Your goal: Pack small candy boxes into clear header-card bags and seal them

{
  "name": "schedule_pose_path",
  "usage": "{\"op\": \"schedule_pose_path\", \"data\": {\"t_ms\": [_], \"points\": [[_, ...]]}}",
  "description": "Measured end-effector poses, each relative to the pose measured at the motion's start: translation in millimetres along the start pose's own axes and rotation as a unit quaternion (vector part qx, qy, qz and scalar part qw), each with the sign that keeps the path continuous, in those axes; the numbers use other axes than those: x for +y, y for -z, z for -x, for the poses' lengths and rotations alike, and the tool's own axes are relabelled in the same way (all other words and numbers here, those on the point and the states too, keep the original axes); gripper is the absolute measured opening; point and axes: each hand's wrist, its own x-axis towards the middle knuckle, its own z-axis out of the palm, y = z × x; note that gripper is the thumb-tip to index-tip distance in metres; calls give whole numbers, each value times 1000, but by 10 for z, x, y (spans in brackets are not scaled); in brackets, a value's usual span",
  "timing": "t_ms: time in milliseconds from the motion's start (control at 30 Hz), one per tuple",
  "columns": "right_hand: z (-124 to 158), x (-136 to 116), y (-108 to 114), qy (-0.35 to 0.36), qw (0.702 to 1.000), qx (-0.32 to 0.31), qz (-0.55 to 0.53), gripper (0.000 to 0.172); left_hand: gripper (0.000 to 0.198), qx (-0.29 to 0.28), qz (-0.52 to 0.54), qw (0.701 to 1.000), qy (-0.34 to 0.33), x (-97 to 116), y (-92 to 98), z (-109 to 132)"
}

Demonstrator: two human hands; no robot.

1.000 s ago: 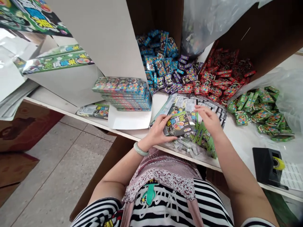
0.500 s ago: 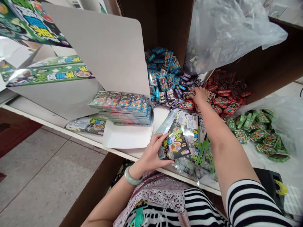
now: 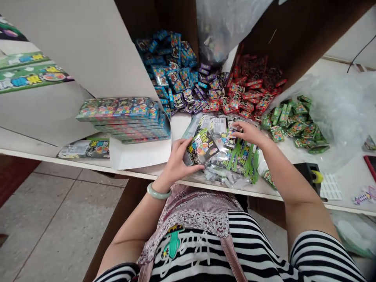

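My left hand (image 3: 176,160) grips a printed clear packet (image 3: 203,147) at the white table's near edge, thumb and fingers closed round its left side. My right hand (image 3: 248,133) is just right of it, fingers pinched on a small candy pack at the packet's mouth. Both hands hover over a heap of more clear packets with green headers (image 3: 235,160). Behind them lie piles of small packs: blue (image 3: 173,74), purple (image 3: 207,96), red (image 3: 252,88) and green (image 3: 293,121).
A stack of filled display cards (image 3: 123,117) sits left on white card sheets (image 3: 138,154). A black tape dispenser (image 3: 311,176) stands right of my arm, with a clear plastic bag (image 3: 340,109) behind it. Brown cartons (image 3: 293,35) lean at the back.
My right hand reached back to the purple and red pile, then returned to the packet in my left hand with a small pack. The view has shifted right.
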Motion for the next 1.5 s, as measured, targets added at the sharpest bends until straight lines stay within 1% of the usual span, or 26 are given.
{"op": "schedule_pose_path", "data": {"t_ms": [33, 67, 100, 167, 200, 233, 300, 367, 433, 500, 533, 567, 633, 700, 800, 867, 1033, 1167, 1267, 1367, 1500], "points": [[113, 32, -55, 12, 999, 36, 21, 50, 102, -1, -6, 1000, -3, 14, -7, -4], [216, 54, -104, 26, 998, 50, 38, 59, 102, -4, -11, 1000, -4, 28, -10, -7], [303, 63, -148, 36, 997, 50, 53, 70, 102, -9, -15, 1000, -4, 43, -14, -12], [406, 45, -237, 33, 996, 28, 82, 92, 102, -24, -18, 1000, -3, 78, -33, -33], [417, 21, -283, 24, 995, 20, 95, 98, 102, -33, -18, 999, -4, 98, -50, -50], [404, -8, -328, 17, 994, 19, 107, 100, 102, -42, -18, 999, -6, 117, -71, -68], [344, -69, -401, 15, 992, 33, 124, 93, 101, -54, -20, 998, -11, 148, -111, -100], [315, -117, -415, 34, 989, 69, 128, 78, 99, -58, -31, 998, -15, 159, -126, -113], [388, -158, -343, 67, 984, 127, 104, 68, 99, -57, -48, 997, -22, 147, -106, -103], [566, -214, -195, 123, 976, 169, 63, 68, 100, -56, -65, 996, -33, 127, -69, -84], [676, -255, -106, 159, 972, 167, 47, 69, 100, -57, -71, 995, -41, 120, -52, -76], [788, -305, -19, 195, 970, 143, 38, 70, 101, -60, -74, 994, -51, 116, -41, -74], [975, -418, 129, 250, 965, 63, 43, 69, 102, -76, -73, 992, -75, 121, -38, -84], [1080, -519, 217, 281, 957, -1, 67, 61, 102, -100, -75, 987, -96, 135, -57, -108], [1109, -583, 266, 302, 947, -38, 98, 46, 103, -136, -78, 981, -112, 149, -97, -140], [1101, -571, 281, 312, 944, -45, 93, 42, 103, -150, -69, 980, -112, 153, -113, -148], [1110, -506, 314, 326, 943, -59, 37, 42, 104, -169, -44, 980, -98, 171, -109, -146], [1087, -476, 311, 309, 949, -57, 9, 44, 104, -175, -20, 979, -102, 206, -121, -135], [1068, -485, 309, 295, 954, -56, 13, 44, 103, -174, 0, 978, -113, 235, -145, -119], [1067, -528, 298, 300, 952, -63, 24, 44, 102, -167, 10, 980, -109, 254, -154, -108], [1026, -580, 222, 297, 952, -46, 50, 45, 102, -167, 13, 980, -102, 262, -159, -110]]}}
